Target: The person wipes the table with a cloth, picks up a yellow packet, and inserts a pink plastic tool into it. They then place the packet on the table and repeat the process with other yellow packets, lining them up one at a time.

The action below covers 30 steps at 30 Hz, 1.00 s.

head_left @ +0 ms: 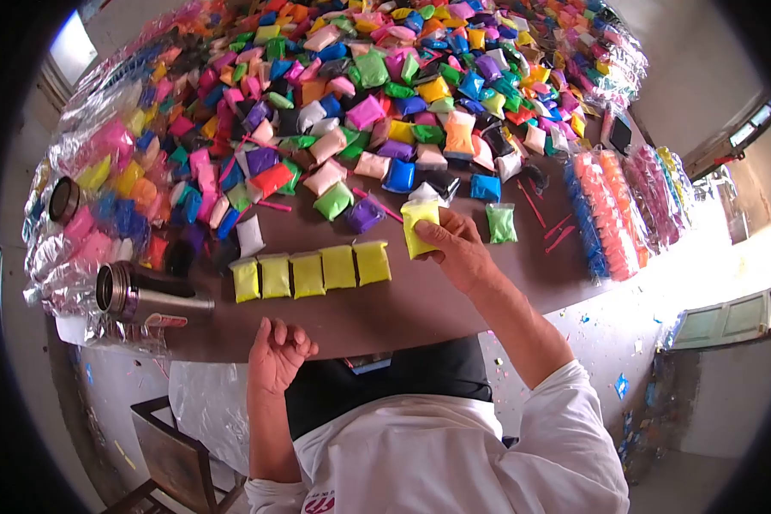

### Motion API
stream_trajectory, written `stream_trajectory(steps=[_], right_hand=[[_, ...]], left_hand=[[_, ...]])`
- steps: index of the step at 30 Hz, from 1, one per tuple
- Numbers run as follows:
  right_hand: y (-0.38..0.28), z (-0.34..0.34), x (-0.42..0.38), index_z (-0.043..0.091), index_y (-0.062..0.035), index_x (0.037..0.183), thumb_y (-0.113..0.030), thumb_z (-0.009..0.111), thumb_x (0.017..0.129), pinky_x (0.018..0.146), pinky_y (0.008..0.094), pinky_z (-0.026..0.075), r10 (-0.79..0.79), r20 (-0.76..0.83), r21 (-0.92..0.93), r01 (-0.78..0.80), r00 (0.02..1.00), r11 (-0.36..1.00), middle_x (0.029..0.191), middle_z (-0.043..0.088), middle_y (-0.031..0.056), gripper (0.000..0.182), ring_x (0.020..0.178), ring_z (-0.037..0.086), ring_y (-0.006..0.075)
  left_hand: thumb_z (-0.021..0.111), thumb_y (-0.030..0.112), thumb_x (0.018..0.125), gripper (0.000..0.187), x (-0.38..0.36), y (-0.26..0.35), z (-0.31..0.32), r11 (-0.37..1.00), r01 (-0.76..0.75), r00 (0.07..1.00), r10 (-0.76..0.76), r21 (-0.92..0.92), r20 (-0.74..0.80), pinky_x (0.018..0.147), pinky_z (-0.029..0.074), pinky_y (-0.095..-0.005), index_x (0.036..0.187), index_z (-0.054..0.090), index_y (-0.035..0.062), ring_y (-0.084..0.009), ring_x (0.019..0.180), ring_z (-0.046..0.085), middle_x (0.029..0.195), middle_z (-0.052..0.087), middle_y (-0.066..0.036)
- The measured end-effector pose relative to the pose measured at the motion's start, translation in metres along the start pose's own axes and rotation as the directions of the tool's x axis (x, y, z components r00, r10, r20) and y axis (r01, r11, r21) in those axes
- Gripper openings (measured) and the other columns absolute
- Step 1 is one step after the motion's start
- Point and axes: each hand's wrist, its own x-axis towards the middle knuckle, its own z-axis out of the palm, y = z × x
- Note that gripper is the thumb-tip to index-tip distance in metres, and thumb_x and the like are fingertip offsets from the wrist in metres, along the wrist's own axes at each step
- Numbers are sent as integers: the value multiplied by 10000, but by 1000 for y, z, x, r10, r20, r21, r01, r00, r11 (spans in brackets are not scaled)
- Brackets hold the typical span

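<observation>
My right hand [461, 248] pinches a yellow packet [419, 228] between thumb and fingers, just above the brown table [454, 300]. To its left, several yellow packets [307, 274] lie side by side in a row. My left hand [279, 353] is at the table's front edge, below that row, palm up with its fingers loosely curled and apart, holding nothing. A light green packet [501, 223] lies to the right of my right hand. A purple packet [366, 214] and a green packet [333, 201] lie beyond the row.
A large heap of coloured packets [365, 111] covers the far part of the table. A metal flask [163, 295] lies on its side at left. Bagged strips of packets [606, 214] and pink sticks [559, 233] are at right. A chair [173, 454] stands at lower left.
</observation>
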Motion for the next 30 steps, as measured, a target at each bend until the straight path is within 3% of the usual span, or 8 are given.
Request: stream_trajectory(steps=[6, 9, 15, 18, 21, 27, 28, 30], right_hand=[[22, 10, -31, 666, -2, 1076, -292, 663, 911, 663, 235, 466, -45, -98, -125, 32, 994, 992, 866, 664, 10, 334, 782, 591, 65], [26, 9, -41, 656, 20, 1081, -331, 633, 935, 659, 243, 466, -48, -106, -382, 4, 993, 924, 863, 675, 26, 381, 748, 578, 75], [25, 14, -34, 617, 27, 1072, -285, 670, 894, 627, 303, 466, -117, -240, -838, -144, 964, 527, 679, 615, 96, 363, 637, 571, 179], [31, 20, -29, 600, 8, 1173, -255, 723, 843, 623, 307, 470, -206, -263, -840, -119, 942, 530, 788, 642, 92, 439, 672, 579, 139], [30, 22, -24, 592, -11, 1162, -181, 756, 796, 646, 317, 489, -344, -237, -903, -75, 909, 424, 801, 653, 110, 436, 685, 621, 188], [30, 12, -31, 628, -50, 1014, -170, 724, 807, 655, 376, 509, -353, -192, -892, -13, 916, 453, 841, 634, 128, 258, 760, 652, 292], [35, 10, -30, 644, -55, 933, -156, 695, 828, 646, 392, 510, -417, -75, -953, 58, 906, 298, 832, 625, 125, 155, 752, 641, 316], [36, 11, -28, 651, -36, 903, -141, 706, 823, 641, 384, 511, -417, -55, -964, 61, 907, 260, 836, 636, 136, 143, 742, 645, 325]], left_hand=[[354, 362, 1040, 396, -6, -6, -10, 995, -77, 996, 79, -56, 47, 861, 448, -466, 786, 501, 96, -265, 782, 591, 874, 621, -152], [332, 358, 1045, 410, -5, -4, -7, 998, -63, 998, 64, -17, 28, 845, 443, -447, 773, 500, 101, -252, 767, 582, 860, 613, -139], [347, 370, 1039, 416, -1, -2, -4, 1000, -19, 1000, 20, -23, 14, 861, 447, -459, 763, 493, 94, -263, 775, 575, 846, 609, -151], [359, 376, 1035, 419, -1, -2, -6, 999, -22, 999, 23, -42, 25, 871, 450, -471, 759, 491, 89, -271, 790, 572, 840, 607, -160], [326, 377, 1042, 431, -2, -3, -3, 999, -26, 1000, 26, -21, -10, 840, 448, -461, 759, 498, 101, -264, 752, 589, 827, 610, -150], [354, 377, 1034, 421, -1, -2, -9, 999, -8, 999, 10, -52, 38, 869, 455, -476, 761, 499, 91, -278, 807, 583, 866, 617, -182], [355, 379, 1033, 419, -1, -1, -9, 999, -2, 999, 4, -51, 50, 871, 454, -475, 767, 501, 89, -276, 805, 585, 871, 617, -185], [359, 379, 1032, 418, 2, 0, -8, 999, 10, 999, -8, -41, 54, 874, 454, -474, 767, 500, 89, -274, 801, 587, 873, 616, -186]])
